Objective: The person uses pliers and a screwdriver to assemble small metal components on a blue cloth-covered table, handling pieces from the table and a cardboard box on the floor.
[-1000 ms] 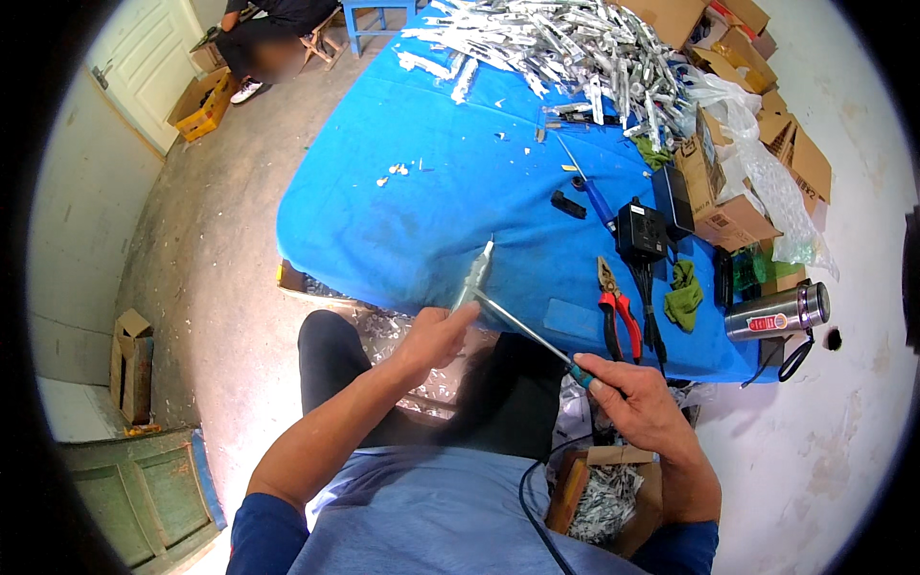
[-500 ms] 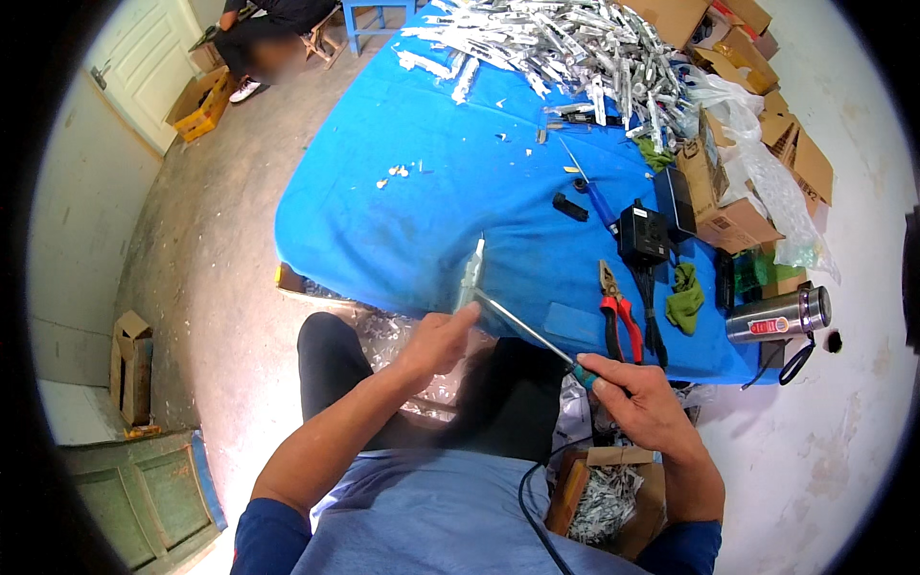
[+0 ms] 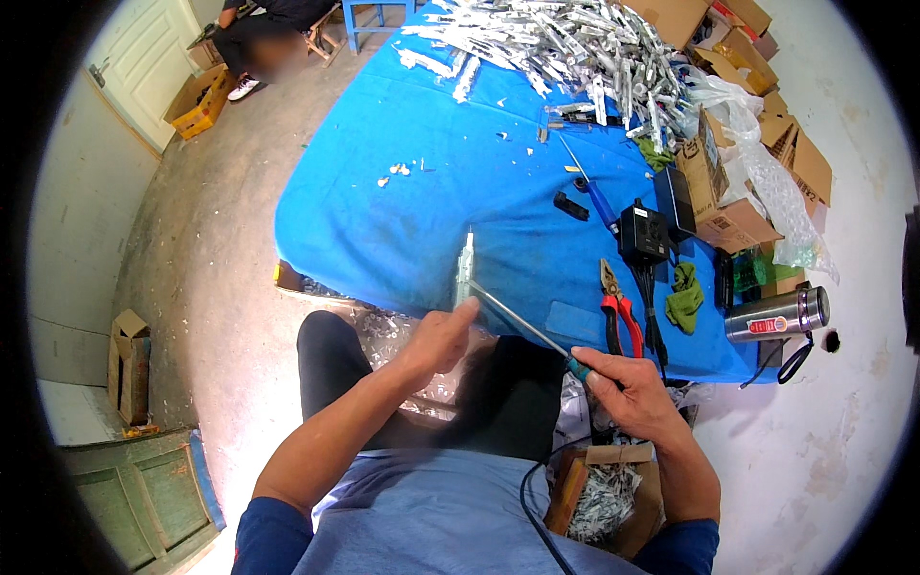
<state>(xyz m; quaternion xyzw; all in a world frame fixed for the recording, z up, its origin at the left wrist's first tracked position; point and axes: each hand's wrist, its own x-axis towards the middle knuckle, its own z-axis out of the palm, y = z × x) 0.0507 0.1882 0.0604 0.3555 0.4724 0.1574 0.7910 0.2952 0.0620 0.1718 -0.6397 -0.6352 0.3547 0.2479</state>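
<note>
My left hand [image 3: 443, 340] is closed around the lower end of a slim white and clear plastic pen-shaped piece [image 3: 466, 261]. The piece points away from me over the near edge of the blue-covered table, with a thin tip at its far end. My right hand [image 3: 628, 391] grips the teal handle of a screwdriver [image 3: 525, 320]. Its long metal shaft slants up to the left, and the tip meets the side of the piece just above my left thumb. My fingers hide the piece's lower end.
Many similar pieces are heaped [image 3: 575, 57] at the far side of the blue cloth [image 3: 355, 240]. To the right lie red-handled pliers [image 3: 623, 311], a blue screwdriver [image 3: 601, 203], a black box [image 3: 642, 235], a green rag [image 3: 684, 297] and a steel flask [image 3: 778, 314]. A person sits at far left.
The pen-shaped piece has swung a little left and stands straighter in the view. The screwdriver has shifted slightly left with my right hand, its tip still at the piece.
</note>
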